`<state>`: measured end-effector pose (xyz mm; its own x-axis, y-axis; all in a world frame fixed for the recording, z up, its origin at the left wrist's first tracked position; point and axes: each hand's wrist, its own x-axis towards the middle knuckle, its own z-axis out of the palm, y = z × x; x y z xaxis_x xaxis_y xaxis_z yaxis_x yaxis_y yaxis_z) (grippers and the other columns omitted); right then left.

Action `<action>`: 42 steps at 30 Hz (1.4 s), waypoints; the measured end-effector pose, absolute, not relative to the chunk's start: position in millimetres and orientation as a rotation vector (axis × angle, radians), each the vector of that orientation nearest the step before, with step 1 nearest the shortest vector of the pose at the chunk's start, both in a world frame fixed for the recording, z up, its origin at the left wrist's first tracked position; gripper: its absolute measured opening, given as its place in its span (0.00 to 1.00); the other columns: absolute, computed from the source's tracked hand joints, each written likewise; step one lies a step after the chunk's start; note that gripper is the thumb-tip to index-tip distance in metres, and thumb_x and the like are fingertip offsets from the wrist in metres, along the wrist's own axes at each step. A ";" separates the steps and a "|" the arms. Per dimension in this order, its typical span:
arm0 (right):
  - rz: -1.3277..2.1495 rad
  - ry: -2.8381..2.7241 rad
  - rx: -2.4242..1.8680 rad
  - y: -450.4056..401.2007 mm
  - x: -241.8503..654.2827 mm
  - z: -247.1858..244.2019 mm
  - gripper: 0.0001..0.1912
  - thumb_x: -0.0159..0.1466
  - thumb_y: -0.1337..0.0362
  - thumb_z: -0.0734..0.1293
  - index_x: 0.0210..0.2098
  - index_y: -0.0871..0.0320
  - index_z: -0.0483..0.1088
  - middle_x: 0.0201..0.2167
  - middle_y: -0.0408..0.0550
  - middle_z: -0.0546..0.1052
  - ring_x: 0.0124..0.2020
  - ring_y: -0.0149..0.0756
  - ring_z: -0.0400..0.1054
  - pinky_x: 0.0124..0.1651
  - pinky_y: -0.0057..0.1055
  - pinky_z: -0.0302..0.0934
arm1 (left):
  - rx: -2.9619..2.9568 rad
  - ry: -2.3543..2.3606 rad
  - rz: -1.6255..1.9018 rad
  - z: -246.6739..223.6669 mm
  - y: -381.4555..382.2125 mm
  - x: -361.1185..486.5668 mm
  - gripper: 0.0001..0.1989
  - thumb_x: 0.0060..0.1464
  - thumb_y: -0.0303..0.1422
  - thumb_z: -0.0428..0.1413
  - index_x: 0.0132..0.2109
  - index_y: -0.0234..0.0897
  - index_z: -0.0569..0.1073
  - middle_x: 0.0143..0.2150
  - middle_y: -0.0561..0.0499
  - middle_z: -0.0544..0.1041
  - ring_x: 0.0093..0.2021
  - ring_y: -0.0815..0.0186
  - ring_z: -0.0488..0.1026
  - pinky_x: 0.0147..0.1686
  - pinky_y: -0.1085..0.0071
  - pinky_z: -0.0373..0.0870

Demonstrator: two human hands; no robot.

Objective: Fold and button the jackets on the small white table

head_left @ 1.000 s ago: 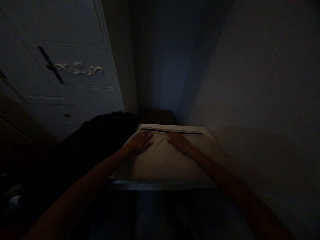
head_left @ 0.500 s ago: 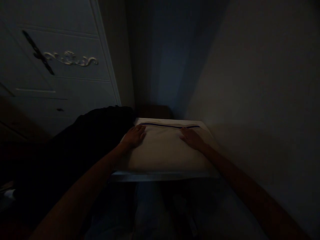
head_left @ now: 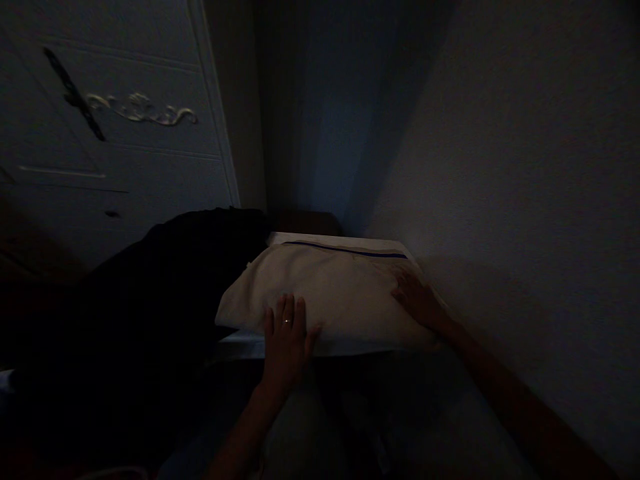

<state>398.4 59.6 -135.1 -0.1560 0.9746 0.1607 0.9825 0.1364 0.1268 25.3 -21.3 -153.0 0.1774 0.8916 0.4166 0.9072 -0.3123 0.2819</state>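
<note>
A beige cloth (head_left: 335,287) with a dark blue stripe along its far edge lies on a white board-like surface (head_left: 345,347). Its left corner hangs out past the board's left side. With fingers spread, my left hand (head_left: 287,340) rests on the cloth's near edge, a ring on one finger. My right hand (head_left: 420,300) lies flat on the right part of the cloth, its fingers somewhat blurred. Neither hand grips anything that shows.
Dark fabric (head_left: 175,287) is heaped left of the board. A white door (head_left: 150,157) with a dark handle and scroll ornament stands at the upper left. A wall (head_left: 525,167) rises on the right. A brown object (head_left: 307,221) sits behind the board.
My left hand has moved from the cloth's far left to its near edge. My right hand has shifted right and nearer. The cloth's left part has bunched and now sticks out leftward.
</note>
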 end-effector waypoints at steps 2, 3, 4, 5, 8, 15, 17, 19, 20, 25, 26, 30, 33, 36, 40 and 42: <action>-0.350 -2.286 -2.050 49.3 398.4 -137.6 0.29 0.70 0.54 0.49 0.65 0.60 0.56 0.69 0.60 0.55 0.69 0.53 0.48 0.60 0.59 0.55 | -2.420 -1.821 -0.744 -152.9 1.9 26.1 0.34 0.64 0.50 0.41 0.70 0.36 0.53 0.71 0.36 0.53 0.72 0.47 0.44 0.67 0.41 0.40; -0.365 -2.253 -2.070 43.1 399.4 -139.0 0.28 0.70 0.54 0.49 0.65 0.60 0.56 0.68 0.60 0.55 0.68 0.53 0.48 0.59 0.60 0.55 | -2.447 -1.801 -0.718 -150.9 15.4 25.7 0.34 0.64 0.50 0.41 0.69 0.36 0.55 0.71 0.36 0.53 0.72 0.47 0.44 0.67 0.41 0.40; -0.377 -2.219 -2.093 36.3 400.8 -140.3 0.28 0.70 0.54 0.50 0.64 0.59 0.58 0.68 0.59 0.56 0.68 0.54 0.49 0.59 0.60 0.56 | -2.481 -1.774 -0.694 -148.2 29.3 25.3 0.33 0.64 0.50 0.41 0.69 0.35 0.56 0.71 0.36 0.53 0.72 0.47 0.45 0.67 0.42 0.39; -0.388 -2.185 -2.114 28.8 402.6 -141.4 0.27 0.70 0.53 0.51 0.63 0.59 0.60 0.67 0.59 0.58 0.68 0.54 0.49 0.59 0.59 0.56 | -2.522 -1.741 -0.670 -145.3 43.2 25.2 0.33 0.64 0.50 0.41 0.69 0.35 0.57 0.71 0.36 0.53 0.72 0.47 0.45 0.68 0.43 0.39; -0.418 -2.168 -2.126 4.4 408.1 -141.9 0.23 0.69 0.55 0.53 0.56 0.56 0.68 0.64 0.59 0.63 0.66 0.56 0.53 0.60 0.57 0.57 | -2.701 -1.628 -0.573 -137.9 83.6 29.2 0.32 0.65 0.48 0.40 0.68 0.35 0.58 0.71 0.38 0.55 0.72 0.49 0.46 0.68 0.44 0.41; -0.325 -2.340 -2.001 -47.0 422.4 -133.3 0.19 0.66 0.56 0.56 0.42 0.47 0.78 0.49 0.57 0.76 0.53 0.55 0.69 0.50 0.50 0.66 | -2.849 -1.536 -0.635 -139.8 146.5 61.2 0.28 0.67 0.46 0.35 0.66 0.40 0.62 0.69 0.43 0.61 0.71 0.55 0.50 0.68 0.46 0.41; -0.251 -2.322 -2.010 -49.3 428.0 -128.6 0.17 0.66 0.54 0.57 0.42 0.44 0.78 0.44 0.55 0.79 0.45 0.51 0.74 0.42 0.45 0.69 | -2.847 -1.488 -0.664 -143.9 152.0 68.6 0.28 0.67 0.47 0.36 0.65 0.39 0.63 0.68 0.42 0.61 0.71 0.54 0.50 0.68 0.46 0.39; -0.218 -2.307 -2.037 -37.7 429.7 -120.7 0.18 0.66 0.52 0.57 0.42 0.45 0.78 0.39 0.55 0.80 0.39 0.49 0.75 0.38 0.42 0.69 | -2.878 -1.424 -0.672 -147.1 156.2 73.0 0.29 0.66 0.48 0.37 0.65 0.39 0.63 0.68 0.42 0.61 0.71 0.54 0.50 0.68 0.45 0.39; -0.230 -2.296 -2.036 -26.0 428.1 -115.6 0.18 0.66 0.52 0.57 0.44 0.46 0.77 0.38 0.55 0.80 0.39 0.49 0.75 0.39 0.42 0.69 | -2.898 -1.401 -0.674 -147.9 158.7 74.4 0.29 0.66 0.48 0.38 0.65 0.40 0.63 0.68 0.42 0.61 0.71 0.54 0.50 0.68 0.45 0.39; -0.339 -2.387 -1.740 60.9 404.8 -99.6 0.27 0.68 0.54 0.56 0.63 0.57 0.63 0.64 0.57 0.65 0.65 0.50 0.58 0.62 0.49 0.58 | -2.978 -1.314 -0.647 -144.2 181.5 81.0 0.29 0.66 0.49 0.37 0.65 0.39 0.64 0.68 0.43 0.62 0.70 0.57 0.51 0.68 0.47 0.38; -0.318 -2.424 -1.686 74.5 402.0 -101.5 0.29 0.68 0.55 0.56 0.66 0.59 0.58 0.66 0.57 0.61 0.67 0.50 0.54 0.64 0.50 0.55 | -2.993 -1.290 -0.636 -142.8 188.0 82.9 0.29 0.66 0.49 0.37 0.65 0.39 0.64 0.68 0.43 0.62 0.70 0.57 0.51 0.69 0.48 0.37; -0.203 -2.434 -1.702 88.1 407.3 -121.4 0.34 0.70 0.55 0.54 0.71 0.59 0.44 0.70 0.57 0.52 0.70 0.47 0.48 0.67 0.50 0.50 | -3.049 -1.170 -0.582 -138.7 219.8 92.8 0.29 0.66 0.50 0.38 0.66 0.41 0.62 0.69 0.44 0.60 0.70 0.59 0.51 0.69 0.51 0.40; -0.170 -2.337 -1.814 67.1 410.5 -137.7 0.36 0.71 0.52 0.54 0.72 0.55 0.35 0.72 0.54 0.43 0.72 0.48 0.40 0.68 0.51 0.47 | -3.085 -1.045 -0.525 -138.1 249.0 103.8 0.28 0.66 0.48 0.38 0.67 0.43 0.61 0.70 0.45 0.58 0.71 0.60 0.51 0.69 0.53 0.39; -0.170 -2.216 -1.918 42.6 395.7 -150.5 0.39 0.70 0.49 0.55 0.72 0.52 0.32 0.72 0.54 0.38 0.72 0.52 0.34 0.68 0.56 0.45 | -3.122 -0.941 -0.468 -137.7 280.1 121.1 0.25 0.67 0.44 0.39 0.67 0.46 0.61 0.70 0.46 0.57 0.71 0.61 0.50 0.68 0.52 0.38; -0.203 -2.044 -2.014 27.2 366.2 -159.9 0.40 0.68 0.47 0.57 0.72 0.51 0.34 0.72 0.54 0.35 0.72 0.56 0.28 0.66 0.61 0.44 | -3.145 -0.931 -0.388 -132.8 315.4 156.9 0.22 0.65 0.42 0.43 0.64 0.52 0.64 0.71 0.50 0.55 0.72 0.58 0.46 0.68 0.48 0.37; -0.183 -1.973 -2.084 30.2 360.8 -159.3 0.40 0.68 0.45 0.56 0.72 0.51 0.38 0.72 0.54 0.35 0.72 0.57 0.27 0.66 0.62 0.44 | -3.146 -0.993 -0.323 -128.7 326.8 177.1 0.22 0.64 0.41 0.45 0.64 0.54 0.65 0.72 0.51 0.53 0.72 0.57 0.43 0.67 0.47 0.38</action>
<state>360.8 30.2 -159.3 0.0669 0.9603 0.2708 0.9937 -0.0396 -0.1048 177.1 326.8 -128.7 0.8030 0.5811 0.1322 0.5476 -0.8070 0.2213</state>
